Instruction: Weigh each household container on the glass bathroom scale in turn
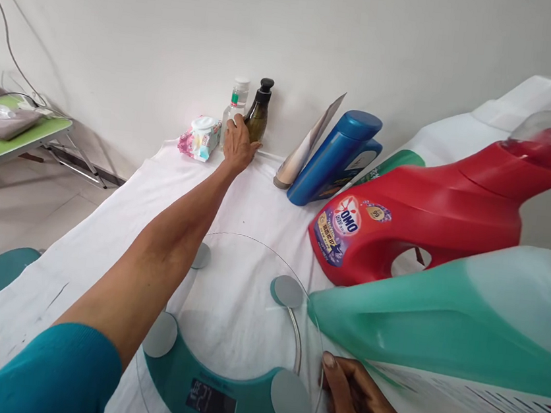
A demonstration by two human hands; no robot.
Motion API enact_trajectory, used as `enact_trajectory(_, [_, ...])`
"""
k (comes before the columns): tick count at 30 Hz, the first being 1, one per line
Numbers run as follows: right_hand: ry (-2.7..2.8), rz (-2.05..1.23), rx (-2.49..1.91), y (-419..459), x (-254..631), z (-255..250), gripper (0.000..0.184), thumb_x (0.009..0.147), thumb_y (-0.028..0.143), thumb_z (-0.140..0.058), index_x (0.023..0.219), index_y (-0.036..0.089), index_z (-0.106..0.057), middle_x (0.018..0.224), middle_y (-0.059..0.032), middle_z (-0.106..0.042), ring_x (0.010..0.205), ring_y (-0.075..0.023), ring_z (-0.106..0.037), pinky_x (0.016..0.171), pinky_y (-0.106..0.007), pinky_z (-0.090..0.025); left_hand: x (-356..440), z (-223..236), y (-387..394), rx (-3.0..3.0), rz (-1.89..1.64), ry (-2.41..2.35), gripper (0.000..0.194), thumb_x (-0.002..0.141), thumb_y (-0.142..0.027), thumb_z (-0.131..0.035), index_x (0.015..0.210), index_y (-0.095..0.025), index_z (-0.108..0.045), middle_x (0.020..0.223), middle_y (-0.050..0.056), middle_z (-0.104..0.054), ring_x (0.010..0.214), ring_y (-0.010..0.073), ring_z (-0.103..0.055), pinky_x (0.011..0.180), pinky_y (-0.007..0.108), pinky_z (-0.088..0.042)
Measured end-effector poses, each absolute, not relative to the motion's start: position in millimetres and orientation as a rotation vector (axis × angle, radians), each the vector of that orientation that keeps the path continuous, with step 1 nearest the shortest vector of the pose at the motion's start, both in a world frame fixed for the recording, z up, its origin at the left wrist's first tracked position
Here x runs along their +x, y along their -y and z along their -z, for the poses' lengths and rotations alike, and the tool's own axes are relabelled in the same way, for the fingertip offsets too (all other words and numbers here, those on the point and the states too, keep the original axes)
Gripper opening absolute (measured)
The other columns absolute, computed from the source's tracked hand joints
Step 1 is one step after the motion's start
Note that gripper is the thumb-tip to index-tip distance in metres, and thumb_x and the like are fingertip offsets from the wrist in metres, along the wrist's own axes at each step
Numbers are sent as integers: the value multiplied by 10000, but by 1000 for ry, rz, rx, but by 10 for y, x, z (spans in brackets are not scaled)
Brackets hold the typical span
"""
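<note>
My left hand (pixel 239 146) reaches to the far edge of the cloth-covered table. Its fingers and thumb lie around the lower part of a dark olive pump bottle (pixel 257 117), whose base is partly hidden. Just left of it, partly behind the fingers, stands a clear bottle (pixel 240 91) with a white cap. A pack of wipes (pixel 199 138) is left of these. My right hand (pixel 366 409) pinches the right edge of a round glass bathroom scale (pixel 253 399), thumb on top. The scale has teal and grey parts, and its display is lit with digits.
Right of the scale stand a red OMO detergent jug (pixel 404 208) and a large green-and-clear bottle (pixel 422 316). Behind are blue bottles (pixel 333 157), a tilted tube (pixel 307 144) and a white-capped bottle (pixel 468 132). A green table (pixel 40 130) and teal stool (pixel 2 275) are at left.
</note>
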State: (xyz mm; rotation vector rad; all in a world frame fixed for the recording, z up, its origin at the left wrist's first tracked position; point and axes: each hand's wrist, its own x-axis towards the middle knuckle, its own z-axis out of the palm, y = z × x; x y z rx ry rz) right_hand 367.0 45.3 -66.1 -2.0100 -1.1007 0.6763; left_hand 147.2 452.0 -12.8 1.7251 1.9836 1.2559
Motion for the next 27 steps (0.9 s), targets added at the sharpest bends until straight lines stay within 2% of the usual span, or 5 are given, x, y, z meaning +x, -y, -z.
enact_trajectory(7, [1204, -700, -1992, -479, 3780, 739, 564, 890, 780, -661, 719, 243, -662, 629, 6, -616, 590, -158, -548, 624, -271, -449, 1671, -172, -4163, 1911, -1558, -1696, 605, 900, -285, -937, 1353, -242, -538, 1533, 183, -550, 1445, 339, -557, 1210, 473, -464])
enact_trajectory(10, [1215, -685, -1983, -485, 3767, 730, 558, 902, 766, -658, 711, 242, -651, 641, 2, -622, 597, -160, -551, 624, -276, -444, 1876, -307, -4026, 2091, -1410, -1387, 438, 1001, -311, -835, 1346, -228, -579, 1475, 168, -611, 1310, 279, -635, 1104, 396, -518])
enact_trajectory(15, [1184, -674, -1966, -481, 3710, 689, 557, 933, 740, -651, 688, 242, -617, 626, 6, -605, 603, -153, -543, 644, -272, -444, 2175, -422, -3996, 2176, -1030, -1490, 109, 1117, -219, -598, 1201, -193, -661, 1299, 148, -712, 1253, 304, -668, 1040, 424, -498])
enact_trajectory(21, [1260, -692, -1911, -490, 3751, 717, 547, 951, 720, -636, 695, 237, -620, 635, 9, -596, 569, -138, -507, 580, -264, -413, 2208, -458, -3995, 1955, -1157, -1630, 296, 1091, -215, -584, 805, -272, -537, 1002, 60, -723, 1077, 254, -598, 957, 402, -405])
enact_trajectory(27, [1274, -672, -1832, -502, 3690, 696, 531, 955, 687, -644, 680, 235, -614, 619, 13, -586, 573, -140, -499, 602, -280, -405, 1871, -599, -3735, 1827, -1390, -1491, 465, 980, -143, -655, 658, -302, -358, 731, 17, -583, 1007, 274, -531, 919, 415, -341])
